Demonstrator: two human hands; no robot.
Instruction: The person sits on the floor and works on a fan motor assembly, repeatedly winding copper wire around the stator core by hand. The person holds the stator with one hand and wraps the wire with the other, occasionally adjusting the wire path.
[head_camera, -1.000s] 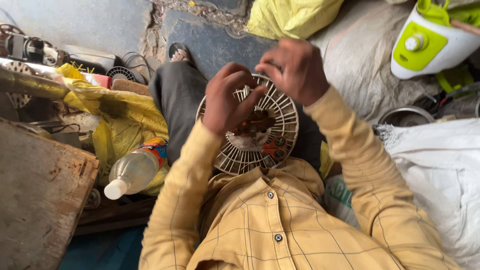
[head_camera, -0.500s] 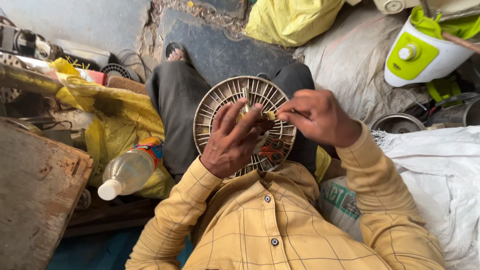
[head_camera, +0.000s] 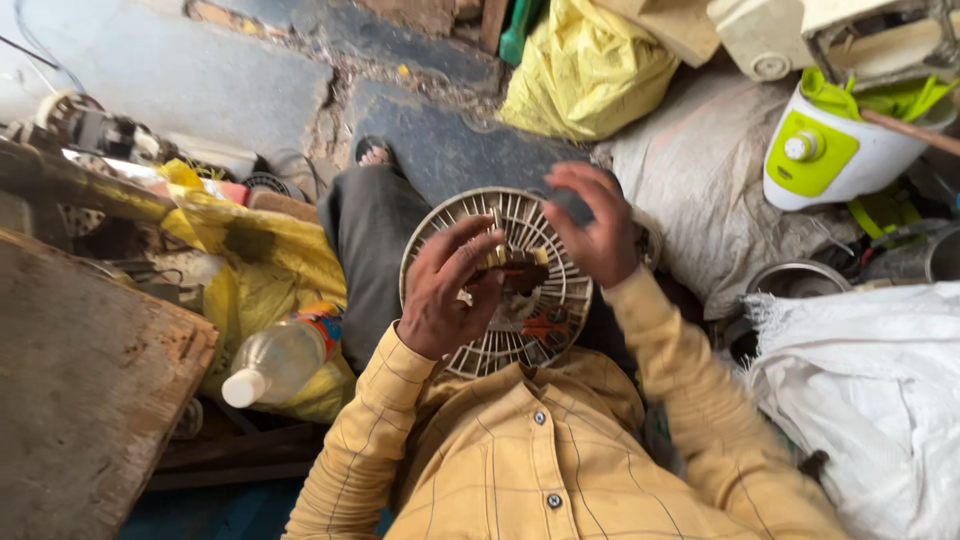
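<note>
**Fan grille on the lap, both hands over its hub**

A person sits on the ground in a yellow checked shirt (head_camera: 540, 470), legs stretched forward, a round cream fan grille (head_camera: 497, 283) lying face-up across the lap. The grille lies flat, tilted slightly toward the person; its ribs run out from the centre like spokes, so it has no long axis to speak of.

Left hand (head_camera: 447, 295): lies on the grille's left half, fingers curled in toward the hub. They pinch a small brass-coloured part (head_camera: 499, 240) that stands roughly upright, its length pointing away from the body. Clamped on it, as far as the view tells.

Right hand (head_camera: 592, 222): blurred, raised over the grille's upper right rim, fingers bent. Something dark and greyish sits at its fingertips; cannot tell what, nor whether it is truly gripped. The hands are apart, with the hub between them, the left one nearer to the brass part and the hub.

At the hub: a dark brown clump (head_camera: 520, 268), and below it something orange-red (head_camera: 545, 325) showing through the ribs.

Round about:
- clear plastic bottle (head_camera: 283, 358), white cap, lying on its side left of the lap, resting on a yellow bag (head_camera: 262, 270); contents not readable
- worn wooden board (head_camera: 80, 380) further left
- white and green appliance (head_camera: 835, 150) at upper right
- a second yellow bag (head_camera: 585, 65), stuffed, at top centre
- white woven sack (head_camera: 870, 400) at right, closed over, contents hidden
- metal bowl (head_camera: 797, 280) beside the sack; inside not visible
</note>
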